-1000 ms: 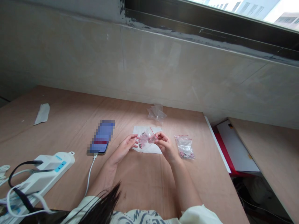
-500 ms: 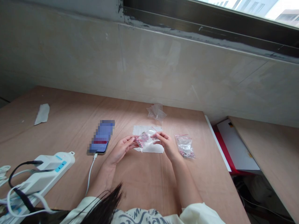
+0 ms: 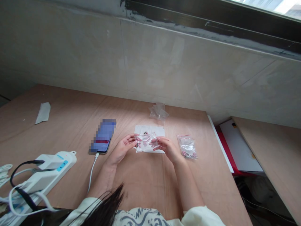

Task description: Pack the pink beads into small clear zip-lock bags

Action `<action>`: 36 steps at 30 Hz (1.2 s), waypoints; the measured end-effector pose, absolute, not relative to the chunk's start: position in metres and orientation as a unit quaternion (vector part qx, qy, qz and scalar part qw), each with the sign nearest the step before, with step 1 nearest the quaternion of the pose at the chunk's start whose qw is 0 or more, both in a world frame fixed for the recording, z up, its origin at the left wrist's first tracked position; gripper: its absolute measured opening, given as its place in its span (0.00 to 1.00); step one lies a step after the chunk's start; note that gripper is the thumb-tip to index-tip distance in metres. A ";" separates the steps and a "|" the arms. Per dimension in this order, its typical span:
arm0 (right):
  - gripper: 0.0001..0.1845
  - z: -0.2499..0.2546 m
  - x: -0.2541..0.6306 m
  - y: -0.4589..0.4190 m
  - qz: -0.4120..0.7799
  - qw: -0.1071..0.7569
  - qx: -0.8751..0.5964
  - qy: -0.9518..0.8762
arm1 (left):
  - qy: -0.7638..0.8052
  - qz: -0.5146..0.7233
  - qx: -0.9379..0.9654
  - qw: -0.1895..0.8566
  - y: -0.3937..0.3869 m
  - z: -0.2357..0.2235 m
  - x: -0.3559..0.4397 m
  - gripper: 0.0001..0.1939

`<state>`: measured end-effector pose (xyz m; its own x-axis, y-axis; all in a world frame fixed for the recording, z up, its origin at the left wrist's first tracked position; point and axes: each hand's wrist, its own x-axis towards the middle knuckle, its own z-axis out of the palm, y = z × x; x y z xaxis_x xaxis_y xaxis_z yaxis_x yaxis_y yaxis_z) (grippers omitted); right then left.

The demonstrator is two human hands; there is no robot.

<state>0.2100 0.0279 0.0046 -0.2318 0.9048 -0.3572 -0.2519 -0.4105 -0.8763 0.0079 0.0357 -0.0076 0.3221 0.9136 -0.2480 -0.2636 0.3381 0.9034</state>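
Observation:
A clear zip bag [image 3: 147, 145] lies flat between my two hands, over a white sheet of paper [image 3: 161, 128]. Small pink beads show through and around the plastic; which are inside the bag I cannot tell. At its left end, my left hand [image 3: 124, 148] pinches the bag's edge. The fingers of my right hand [image 3: 166, 147] are closed on its right end. A small dark piece [image 3: 145, 133] rests on the paper just beyond the bag. To the right of my right hand lies a second zip bag [image 3: 187, 146] with pink beads gathered at its bottom.
Clear plastic bags [image 3: 159, 111] lie near the wall. A phone [image 3: 103, 136] on a white charging cable [image 3: 92, 169] is left of my left hand. Farther left are a power strip [image 3: 58, 168] with plugs and a paper scrap [image 3: 43, 113]. The table's right edge borders a gap with a white folder [image 3: 240, 146].
My left hand has come from beside the bag to gripping its left end. The bag has turned from tilted to lying level between both hands. The view has shifted slightly.

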 end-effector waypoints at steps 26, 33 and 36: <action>0.17 -0.008 0.191 0.036 0.682 0.407 -0.480 -0.373 | 0.378 0.386 0.387 0.747 0.047 -0.006 0.009 0.13; 0.13 -0.002 0.187 0.036 0.644 0.391 -0.499 -0.428 | 0.372 0.408 0.297 0.779 0.046 -0.015 0.023 0.11; 0.13 0.000 0.186 0.038 0.624 0.377 -0.517 -0.449 | 0.366 0.418 0.277 0.784 0.046 -0.015 0.028 0.09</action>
